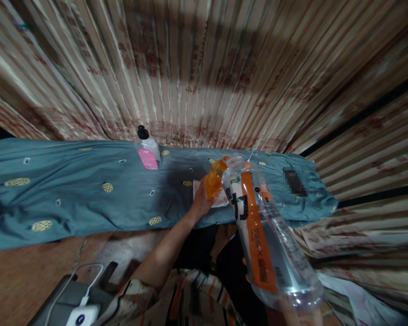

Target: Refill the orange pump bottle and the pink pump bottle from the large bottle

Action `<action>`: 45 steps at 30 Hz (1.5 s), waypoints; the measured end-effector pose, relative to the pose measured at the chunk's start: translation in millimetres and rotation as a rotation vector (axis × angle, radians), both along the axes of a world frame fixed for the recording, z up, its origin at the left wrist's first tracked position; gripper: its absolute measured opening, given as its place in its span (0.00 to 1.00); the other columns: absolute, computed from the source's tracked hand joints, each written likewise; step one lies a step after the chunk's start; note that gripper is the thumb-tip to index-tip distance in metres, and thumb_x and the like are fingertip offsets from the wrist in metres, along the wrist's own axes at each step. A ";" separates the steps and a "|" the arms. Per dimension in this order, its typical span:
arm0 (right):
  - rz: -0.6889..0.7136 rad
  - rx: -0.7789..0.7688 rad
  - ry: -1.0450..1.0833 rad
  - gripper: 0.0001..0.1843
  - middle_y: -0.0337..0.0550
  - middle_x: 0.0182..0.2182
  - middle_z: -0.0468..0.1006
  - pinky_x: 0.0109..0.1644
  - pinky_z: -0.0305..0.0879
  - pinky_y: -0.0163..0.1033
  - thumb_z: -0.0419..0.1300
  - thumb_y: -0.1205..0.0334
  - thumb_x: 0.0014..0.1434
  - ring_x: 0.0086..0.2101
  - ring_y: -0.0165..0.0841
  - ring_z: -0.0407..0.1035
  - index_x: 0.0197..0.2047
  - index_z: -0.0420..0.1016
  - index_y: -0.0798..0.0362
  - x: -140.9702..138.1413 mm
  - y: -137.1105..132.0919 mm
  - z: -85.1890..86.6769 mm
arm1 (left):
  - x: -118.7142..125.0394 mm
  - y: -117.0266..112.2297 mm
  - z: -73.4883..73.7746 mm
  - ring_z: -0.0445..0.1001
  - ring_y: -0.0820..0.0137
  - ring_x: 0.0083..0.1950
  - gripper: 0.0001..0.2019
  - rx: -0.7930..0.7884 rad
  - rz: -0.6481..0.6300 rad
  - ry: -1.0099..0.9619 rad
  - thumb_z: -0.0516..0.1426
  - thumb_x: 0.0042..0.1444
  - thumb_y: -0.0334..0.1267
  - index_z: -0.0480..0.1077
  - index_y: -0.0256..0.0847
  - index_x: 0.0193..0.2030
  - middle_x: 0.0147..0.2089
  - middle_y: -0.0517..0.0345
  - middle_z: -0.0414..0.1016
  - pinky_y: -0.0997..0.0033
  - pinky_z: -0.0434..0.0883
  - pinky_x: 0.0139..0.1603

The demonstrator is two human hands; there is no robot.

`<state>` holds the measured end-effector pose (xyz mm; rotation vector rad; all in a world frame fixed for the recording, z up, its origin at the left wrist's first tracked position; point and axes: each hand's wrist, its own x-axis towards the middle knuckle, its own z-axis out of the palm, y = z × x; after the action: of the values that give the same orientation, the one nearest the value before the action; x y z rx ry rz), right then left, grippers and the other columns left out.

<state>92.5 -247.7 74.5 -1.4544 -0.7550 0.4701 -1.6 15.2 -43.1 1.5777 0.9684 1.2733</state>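
My left hand (201,200) is wrapped around a small translucent orange bottle (214,180), held over the table. A big clear plastic bottle (258,226) with an orange and white label is tilted, its mouth toward me-away and down at the orange bottle's opening. The two openings are close together; whether they touch I cannot tell. My right hand (301,313) supports the big bottle near its base, mostly hidden behind it, with fingertips showing at its left side. Under the orange bottle lies a white sheet or pad (221,202).
A teal cloth with yellow pineapples (88,199) covers the narrow table. On it stand a pump bottle with a pink label (148,151) and a blurred dark object (295,182). Pleated curtains (190,68) hang behind. A white charger (83,314) with a cable sits lower left.
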 end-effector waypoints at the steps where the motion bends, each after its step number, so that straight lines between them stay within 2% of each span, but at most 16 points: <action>1: -0.001 -0.001 -0.001 0.25 0.51 0.60 0.76 0.53 0.78 0.56 0.66 0.50 0.69 0.53 0.45 0.76 0.64 0.73 0.51 0.0 0.2 -0.1 | 0.0 0.1 0.4 0.77 0.54 0.63 0.35 -0.004 0.000 0.003 0.68 0.53 0.36 0.61 0.43 0.66 0.63 0.44 0.74 0.50 0.75 0.65; 11: -0.006 -0.007 -0.009 0.25 0.50 0.59 0.76 0.53 0.78 0.56 0.66 0.50 0.69 0.54 0.45 0.76 0.64 0.73 0.51 0.2 1.0 -0.3 | 0.0 -1.7 4.1 0.78 0.55 0.61 0.34 -0.012 -0.009 0.004 0.68 0.54 0.36 0.61 0.42 0.67 0.63 0.44 0.75 0.51 0.77 0.63; 24: -0.007 -0.001 0.003 0.24 0.50 0.59 0.76 0.53 0.78 0.55 0.66 0.51 0.69 0.53 0.44 0.76 0.63 0.73 0.52 1.3 -2.7 -4.8 | -1.0 -1.9 7.3 0.76 0.52 0.65 0.36 -0.037 -0.025 0.028 0.68 0.53 0.35 0.61 0.41 0.67 0.65 0.42 0.73 0.48 0.75 0.67; 28: -0.008 -0.003 0.004 0.24 0.50 0.59 0.76 0.54 0.78 0.55 0.66 0.51 0.69 0.53 0.44 0.76 0.63 0.73 0.51 2.1 -2.9 -6.1 | -0.3 -1.8 6.6 0.77 0.53 0.63 0.36 -0.040 -0.012 0.011 0.69 0.53 0.35 0.61 0.42 0.67 0.63 0.43 0.74 0.48 0.75 0.66; 39: 0.004 -0.018 0.001 0.23 0.50 0.59 0.76 0.54 0.78 0.55 0.65 0.51 0.70 0.53 0.43 0.76 0.63 0.73 0.52 7.8 -3.8 -13.4 | -1.0 -1.6 11.3 0.77 0.54 0.63 0.30 -0.006 -0.010 0.029 0.68 0.57 0.39 0.64 0.41 0.64 0.62 0.44 0.75 0.52 0.75 0.66; 45: 0.034 -0.069 0.021 0.22 0.49 0.56 0.78 0.50 0.79 0.51 0.65 0.51 0.70 0.49 0.41 0.77 0.61 0.74 0.51 12.9 -2.7 -22.2 | -0.6 -1.1 5.8 0.77 0.54 0.64 0.33 -0.009 -0.002 0.016 0.69 0.56 0.39 0.63 0.42 0.66 0.63 0.44 0.75 0.51 0.76 0.65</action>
<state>105.4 -250.4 52.4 -1.5005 -0.7541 0.5415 -2.2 14.1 -37.2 1.5833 0.9809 1.2552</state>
